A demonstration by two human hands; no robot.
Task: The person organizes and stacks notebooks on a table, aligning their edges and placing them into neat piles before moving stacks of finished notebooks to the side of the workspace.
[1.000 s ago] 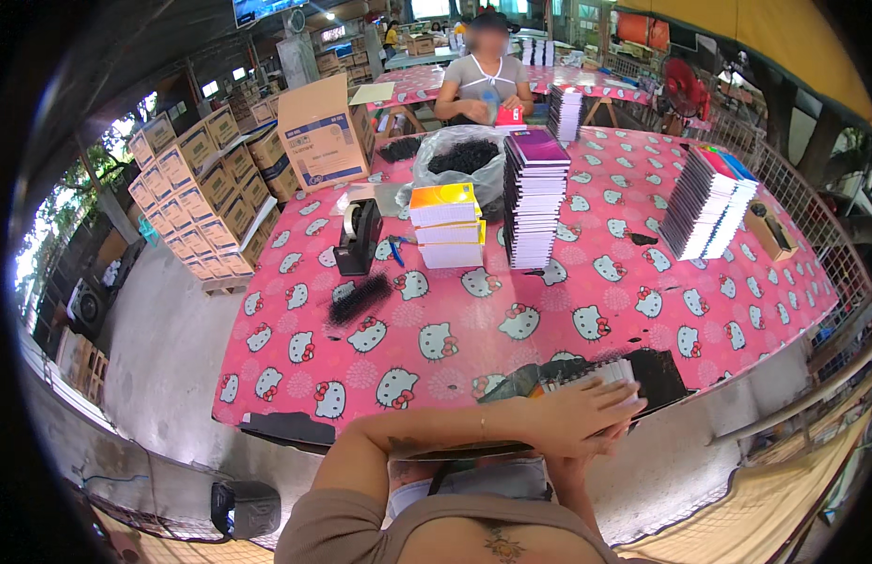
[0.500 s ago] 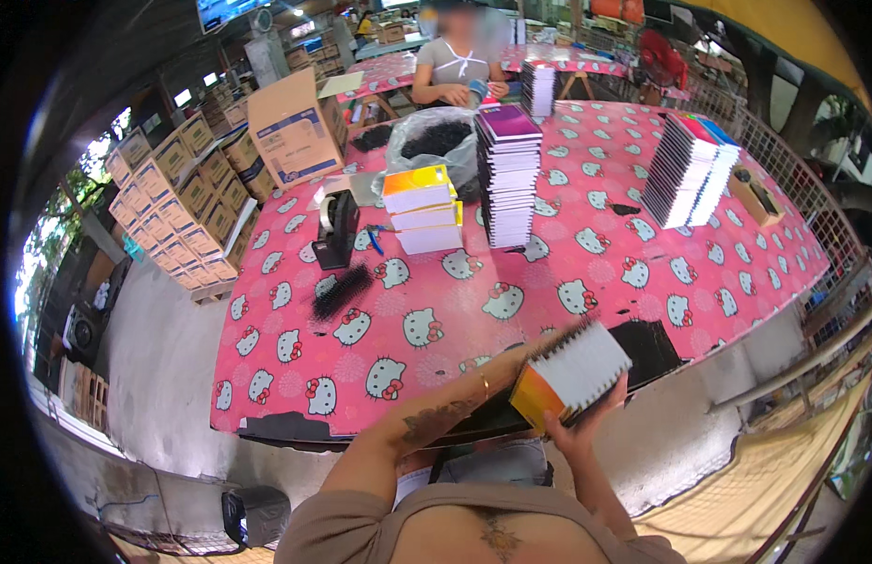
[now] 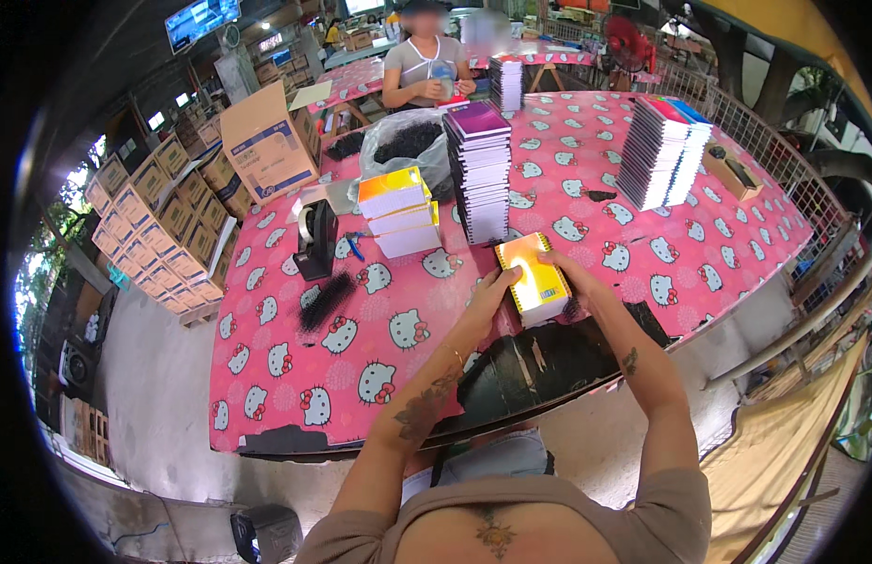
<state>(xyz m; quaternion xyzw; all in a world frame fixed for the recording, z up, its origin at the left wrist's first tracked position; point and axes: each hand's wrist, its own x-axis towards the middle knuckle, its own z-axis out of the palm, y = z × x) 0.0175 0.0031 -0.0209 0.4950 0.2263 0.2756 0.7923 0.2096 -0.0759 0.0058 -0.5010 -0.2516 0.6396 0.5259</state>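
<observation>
My left hand (image 3: 493, 289) and my right hand (image 3: 564, 270) grip a small block of yellow spiral-bound notebooks (image 3: 539, 285) from both sides, above the table's near edge. My left thumb lies on the bright cover. Part of the right hand's fingers is hidden behind the block. Just beyond and to the left stand piled yellow-orange notebooks (image 3: 405, 242) and a tall stack of purple-covered spiral notebooks (image 3: 480, 188). On the left lie a bundle of thin black binding wires (image 3: 328, 299) and blue-handled pliers (image 3: 356, 247), beside a black tape dispenser (image 3: 315, 246).
A pink patterned cloth covers the table (image 3: 408, 329); its black surface shows at the torn near edge. Farther off are a plastic bag of black wires (image 3: 412, 141), a cardboard box (image 3: 269, 146), red and blue notebook stacks (image 3: 657, 160) and a small brown box (image 3: 734, 176). A co-worker (image 3: 422, 70) stands opposite.
Both hands have carried the notebooks forward and left over the table. The block has turned from its page side to show the yellow cover. The view has shifted slightly.
</observation>
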